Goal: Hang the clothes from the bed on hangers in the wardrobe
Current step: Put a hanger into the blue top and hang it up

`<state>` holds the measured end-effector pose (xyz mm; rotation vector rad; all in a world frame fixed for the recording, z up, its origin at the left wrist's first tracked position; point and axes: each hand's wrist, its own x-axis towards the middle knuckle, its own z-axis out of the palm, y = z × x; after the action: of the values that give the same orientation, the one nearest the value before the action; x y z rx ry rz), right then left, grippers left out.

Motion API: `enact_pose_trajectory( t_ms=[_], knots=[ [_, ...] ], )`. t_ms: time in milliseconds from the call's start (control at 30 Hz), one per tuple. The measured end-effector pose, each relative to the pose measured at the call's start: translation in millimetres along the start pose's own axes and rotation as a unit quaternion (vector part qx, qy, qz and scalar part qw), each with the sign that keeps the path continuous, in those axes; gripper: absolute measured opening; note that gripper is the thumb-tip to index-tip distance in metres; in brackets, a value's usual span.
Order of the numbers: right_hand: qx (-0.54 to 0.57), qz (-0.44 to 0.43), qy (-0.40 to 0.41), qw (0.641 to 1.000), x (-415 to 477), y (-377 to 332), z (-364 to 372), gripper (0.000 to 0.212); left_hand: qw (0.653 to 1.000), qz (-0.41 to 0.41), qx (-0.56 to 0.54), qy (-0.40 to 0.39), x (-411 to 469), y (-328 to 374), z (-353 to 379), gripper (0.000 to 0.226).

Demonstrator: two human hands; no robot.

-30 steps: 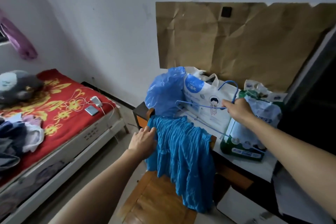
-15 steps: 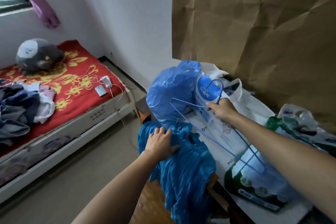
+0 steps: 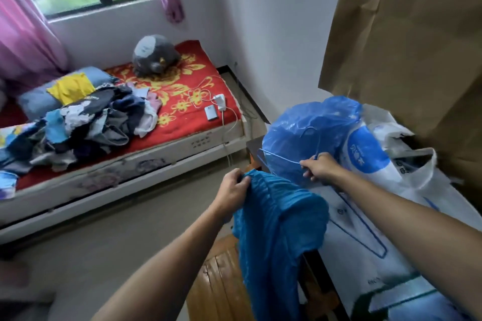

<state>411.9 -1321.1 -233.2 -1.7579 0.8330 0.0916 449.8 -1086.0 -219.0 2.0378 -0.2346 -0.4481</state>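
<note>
A crinkled blue garment hangs over the back of a wooden chair. My left hand grips its top edge at the left. My right hand holds a thin blue wire hanger just above and right of the garment, in front of a blue plastic bag. A pile of mixed clothes lies on the bed with the red flowered cover, at the left. No wardrobe is in view.
White printed shopping bags crowd a table at the right, under brown paper on the wall. A grey plush toy, a phone and a charger with cable lie on the bed. Bare floor separates bed and chair.
My view has swung left toward the bed and window. My left hand went from resting flat on the blue garment to gripping its top edge. The right hand brought the hanger left.
</note>
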Motion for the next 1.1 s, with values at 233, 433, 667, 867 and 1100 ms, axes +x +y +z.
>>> enact_pose_trajectory(
  t_ms=[233,433,667,867,1100],
  knots=[
    [-0.04,0.037,-0.083,0.995,-10,-22,29,0.059,0.974,-0.03,-0.224,0.019,-8,39,-50,0.012],
    [0.158,0.005,-0.071,0.985,-31,-62,39,0.01,0.989,-0.038,-0.137,0.039,-17,23,-83,0.014],
    [0.282,-0.071,-0.094,0.952,-69,-130,34,0.032,0.976,-0.136,-0.086,-0.15,-32,-14,-99,0.045],
    [0.308,-0.085,-0.22,0.922,-79,-148,40,0.035,0.971,-0.119,0.076,-0.191,-40,-21,-114,0.01],
    [0.272,-0.108,-0.304,0.907,-87,-158,40,0.031,0.935,-0.075,-0.333,0.097,-41,-2,-141,0.008]
  ],
)
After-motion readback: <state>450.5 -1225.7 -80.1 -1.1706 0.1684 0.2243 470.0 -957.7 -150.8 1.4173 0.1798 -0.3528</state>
